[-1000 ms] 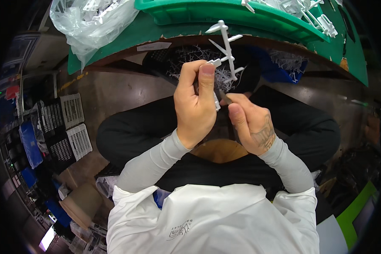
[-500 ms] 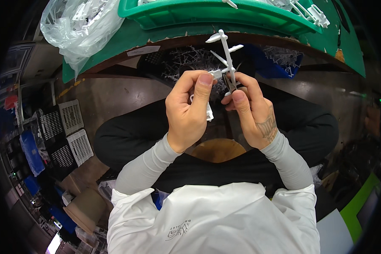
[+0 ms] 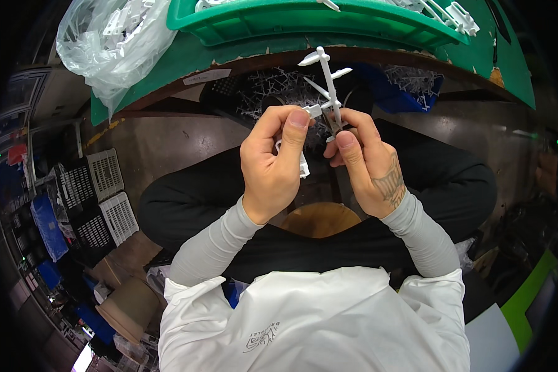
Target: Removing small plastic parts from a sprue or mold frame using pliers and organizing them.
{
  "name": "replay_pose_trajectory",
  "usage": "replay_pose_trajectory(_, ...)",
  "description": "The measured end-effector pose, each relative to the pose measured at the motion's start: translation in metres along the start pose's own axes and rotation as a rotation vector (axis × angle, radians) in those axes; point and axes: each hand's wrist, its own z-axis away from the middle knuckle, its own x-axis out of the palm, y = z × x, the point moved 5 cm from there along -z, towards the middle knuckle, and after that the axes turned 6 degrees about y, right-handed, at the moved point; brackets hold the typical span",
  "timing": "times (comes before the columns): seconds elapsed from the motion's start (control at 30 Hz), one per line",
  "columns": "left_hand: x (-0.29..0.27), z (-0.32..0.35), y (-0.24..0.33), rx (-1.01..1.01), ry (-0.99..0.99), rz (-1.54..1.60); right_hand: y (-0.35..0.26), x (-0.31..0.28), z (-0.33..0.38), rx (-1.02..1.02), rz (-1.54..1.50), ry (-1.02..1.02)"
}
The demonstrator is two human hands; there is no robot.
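Observation:
My left hand [image 3: 271, 162] is closed round white plastic parts; one part [image 3: 314, 111] shows past the thumb tip and another [image 3: 303, 166] hangs below the fingers. Touching the upper part is a white plastic sprue [image 3: 330, 80], a straight stem with short side branches that rises between my hands. At the sprue's lower end, my right hand [image 3: 369, 164] is closed on what looks like metal nippers [image 3: 333, 124]. Only their dark jaws show between thumb and index finger; the handles are hidden in the palm.
Ahead stands a green table [image 3: 204, 62] with a worn edge, bearing a green bin [image 3: 254, 28] of white parts and a clear bag [image 3: 87, 56] of more. Below it are a heap of sprues [image 3: 273, 90] and a blue bin [image 3: 390, 99]. Crates [image 3: 118, 217] stand left.
Both hands, with the parts and the sprue, have shifted very slightly left. The grips look the same.

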Motion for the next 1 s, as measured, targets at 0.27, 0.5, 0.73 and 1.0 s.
replay_pose_trajectory(0.27,0.001,-0.003,-0.002,0.035,-0.024,-0.049,0.004,-0.001,0.0,-0.014,0.06,-0.003)
replay_pose_trajectory(0.5,-0.006,-0.007,0.005,-0.088,-0.058,-0.1,-0.007,-0.001,-0.008,-0.061,0.162,0.03)
replay_pose_trajectory(0.73,-0.046,-0.039,0.081,0.75,0.318,-0.369,0.016,0.002,-0.004,0.029,0.494,-0.071)
replay_pose_trajectory(1.0,-0.159,-0.193,0.179,0.666,0.424,-0.809,0.055,0.006,0.012,-0.002,0.869,-0.135)
